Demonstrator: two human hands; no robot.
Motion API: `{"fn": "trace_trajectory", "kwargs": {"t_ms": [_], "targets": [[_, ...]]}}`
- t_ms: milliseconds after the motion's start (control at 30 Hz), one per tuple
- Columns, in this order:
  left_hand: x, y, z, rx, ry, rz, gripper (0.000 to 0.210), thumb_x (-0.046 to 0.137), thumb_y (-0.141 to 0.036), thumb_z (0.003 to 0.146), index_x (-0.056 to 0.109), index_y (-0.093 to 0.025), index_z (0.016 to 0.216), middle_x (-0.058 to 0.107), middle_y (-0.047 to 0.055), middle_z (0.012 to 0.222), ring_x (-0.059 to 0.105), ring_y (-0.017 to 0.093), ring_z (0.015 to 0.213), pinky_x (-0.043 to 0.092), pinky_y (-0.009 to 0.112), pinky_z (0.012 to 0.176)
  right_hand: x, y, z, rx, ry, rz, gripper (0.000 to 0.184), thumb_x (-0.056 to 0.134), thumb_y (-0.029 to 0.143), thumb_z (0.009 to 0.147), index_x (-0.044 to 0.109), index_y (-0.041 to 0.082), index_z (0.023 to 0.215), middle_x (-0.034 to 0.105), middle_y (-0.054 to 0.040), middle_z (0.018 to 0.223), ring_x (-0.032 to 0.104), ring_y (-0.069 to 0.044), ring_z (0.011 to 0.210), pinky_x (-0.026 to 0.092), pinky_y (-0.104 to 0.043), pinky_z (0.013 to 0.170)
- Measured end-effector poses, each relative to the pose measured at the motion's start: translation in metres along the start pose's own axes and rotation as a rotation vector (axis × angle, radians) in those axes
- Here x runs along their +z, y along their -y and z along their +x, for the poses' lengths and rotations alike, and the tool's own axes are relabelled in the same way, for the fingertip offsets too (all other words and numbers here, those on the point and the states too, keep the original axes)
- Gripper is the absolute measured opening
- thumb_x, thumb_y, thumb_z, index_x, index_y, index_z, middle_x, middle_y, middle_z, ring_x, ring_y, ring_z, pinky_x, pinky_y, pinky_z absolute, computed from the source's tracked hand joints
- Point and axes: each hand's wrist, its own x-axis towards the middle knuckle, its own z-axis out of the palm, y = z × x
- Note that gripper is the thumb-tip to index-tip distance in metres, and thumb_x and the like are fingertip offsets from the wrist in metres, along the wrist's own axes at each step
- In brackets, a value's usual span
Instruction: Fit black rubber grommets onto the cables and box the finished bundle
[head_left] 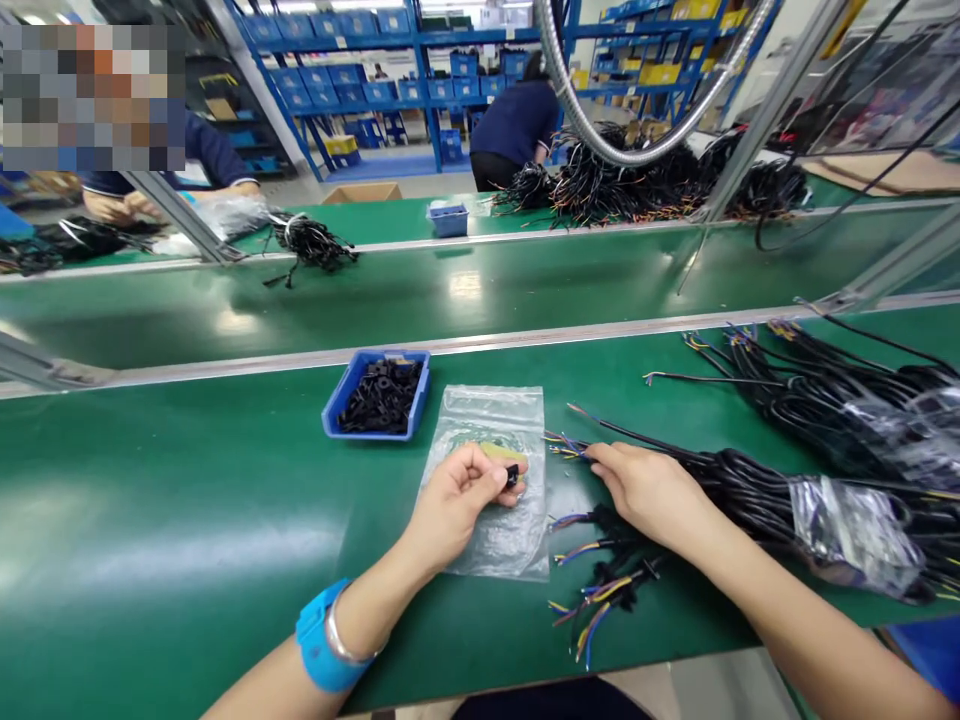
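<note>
My left hand (454, 500) is closed, pinching a small black plastic part (513, 475) between thumb and fingers. It is above a clear zip bag (517, 550) lying flat on the green bench; something yellowish shows by the fingers. My right hand (652, 490) has its fingertips closed on the stripped, coloured wire ends (568, 450) of a black cable. That cable joins a bundle of black cables (739, 475) wrapped in clear film. Nearer the bench's front edge, several more cable ends (600, 595) with black pieces on them fan out below my right hand.
A blue bin (330, 422) full of small black parts stands left of the bag. Another cable bundle (810, 400) lies at the right. Metal frame bars and a flexible metal hose (600, 145) cross the far side. Two people work beyond, near heaped cables (622, 185).
</note>
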Motion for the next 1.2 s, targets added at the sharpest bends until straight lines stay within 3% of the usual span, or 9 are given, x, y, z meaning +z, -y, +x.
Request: {"fn": "trace_trajectory", "kwargs": {"t_ms": [167, 267, 367, 533, 667, 867, 1000, 1200], "targets": [[0.003, 0.005, 0.002, -0.047, 0.017, -0.050, 0.030, 0.076, -0.034, 0.072, 0.053, -0.014, 0.072, 0.072, 0.007, 0.091, 0.068, 0.013, 0.072, 0.052, 0.024, 0.068, -0.007, 0.004, 0.001, -0.097, -0.138, 0.099, 0.023, 0.038, 0.020, 0.093, 0.058, 0.016, 0.104, 0.065, -0.0075, 0.093, 0.061, -0.018, 0.087, 0.049, -0.031, 0.080], [0.009, 0.006, 0.003, -0.051, 0.057, -0.121, 0.031, 0.079, -0.030, 0.068, 0.054, -0.015, 0.080, 0.071, 0.005, 0.091, 0.068, 0.014, 0.076, 0.053, 0.023, 0.070, -0.010, 0.009, 0.000, -0.219, -0.327, 0.288, 0.019, 0.044, 0.018, 0.092, 0.057, 0.016, 0.107, 0.066, -0.0079, 0.100, 0.062, -0.016, 0.092, 0.049, -0.030, 0.085], [0.017, 0.004, 0.002, -0.074, 0.094, -0.134, 0.035, 0.081, -0.026, 0.066, 0.057, -0.015, 0.088, 0.070, 0.005, 0.093, 0.067, 0.014, 0.080, 0.054, 0.023, 0.073, -0.013, 0.012, -0.002, -0.318, -0.471, 0.405, 0.019, 0.048, 0.015, 0.091, 0.058, 0.017, 0.107, 0.068, -0.0070, 0.097, 0.063, -0.016, 0.088, 0.051, -0.029, 0.082], [0.031, -0.003, 0.007, -0.162, 0.032, -0.141, 0.039, 0.082, -0.025, 0.065, 0.062, -0.015, 0.097, 0.071, 0.003, 0.090, 0.067, 0.011, 0.078, 0.053, 0.018, 0.074, -0.018, 0.016, -0.001, -0.357, -0.517, 0.372, 0.020, 0.045, 0.019, 0.092, 0.063, 0.016, 0.102, 0.067, -0.0043, 0.080, 0.060, -0.013, 0.069, 0.051, -0.025, 0.066], [0.042, -0.002, 0.009, -0.149, 0.053, -0.253, 0.042, 0.086, -0.026, 0.059, 0.066, -0.014, 0.094, 0.071, 0.004, 0.092, 0.066, 0.010, 0.074, 0.053, 0.018, 0.072, -0.024, 0.027, -0.005, -0.383, -0.599, 0.438, 0.020, 0.049, 0.016, 0.089, 0.064, 0.013, 0.102, 0.065, -0.0054, 0.075, 0.058, -0.014, 0.064, 0.049, -0.027, 0.061], [0.041, 0.010, 0.005, -0.081, 0.107, -0.371, 0.040, 0.086, -0.024, 0.059, 0.068, -0.016, 0.094, 0.071, 0.003, 0.088, 0.066, 0.010, 0.070, 0.053, 0.017, 0.064, -0.026, 0.032, -0.010, -0.344, -0.533, 0.667, 0.026, 0.055, 0.010, 0.086, 0.061, 0.017, 0.110, 0.067, -0.0060, 0.088, 0.061, -0.014, 0.074, 0.052, -0.027, 0.067], [0.041, 0.013, 0.001, -0.075, 0.142, -0.399, 0.040, 0.087, -0.022, 0.057, 0.069, -0.015, 0.091, 0.070, 0.002, 0.080, 0.066, 0.009, 0.067, 0.052, 0.016, 0.063, -0.020, 0.032, -0.010, -0.328, -0.478, 0.640, 0.026, 0.054, 0.010, 0.086, 0.062, 0.015, 0.110, 0.065, -0.0057, 0.078, 0.059, -0.014, 0.065, 0.050, -0.027, 0.060], [0.040, 0.018, 0.001, -0.099, 0.149, -0.399, 0.041, 0.088, -0.023, 0.055, 0.068, -0.016, 0.090, 0.070, 0.002, 0.080, 0.066, 0.009, 0.064, 0.053, 0.017, 0.065, -0.013, 0.034, -0.008, -0.347, -0.511, 0.555, 0.020, 0.057, 0.010, 0.085, 0.064, 0.014, 0.103, 0.063, -0.0053, 0.074, 0.056, -0.013, 0.062, 0.048, -0.027, 0.058]]}}
